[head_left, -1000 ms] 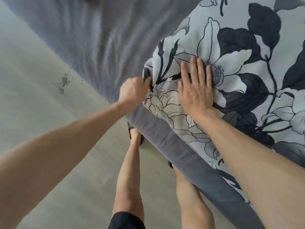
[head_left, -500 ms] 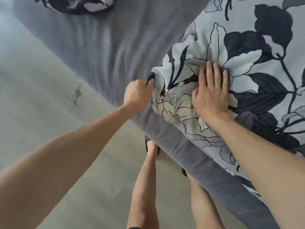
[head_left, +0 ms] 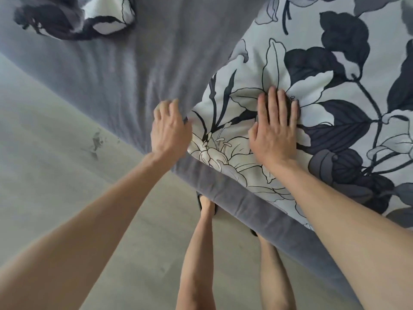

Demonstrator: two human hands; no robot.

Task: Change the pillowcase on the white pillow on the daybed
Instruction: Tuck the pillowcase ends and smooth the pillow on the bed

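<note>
Head view: the floral pillowcase [head_left: 312,90], pale with dark navy leaves and outlined lilies, fills the right of the frame on the grey daybed [head_left: 134,70]. The right hand [head_left: 276,133] presses flat on it; the left hand [head_left: 171,130], fingers relaxed, touches its corner

1. My left hand [head_left: 171,128] is motion-blurred at the fingertips; whether it touches the pillowcase [head_left: 312,104] corner, I can't tell.
2. The pillowcase runs off the frame's right and top edges.
3. At upper left, another floral piece [head_left: 73,16], possibly a second case, is cropped.
</note>
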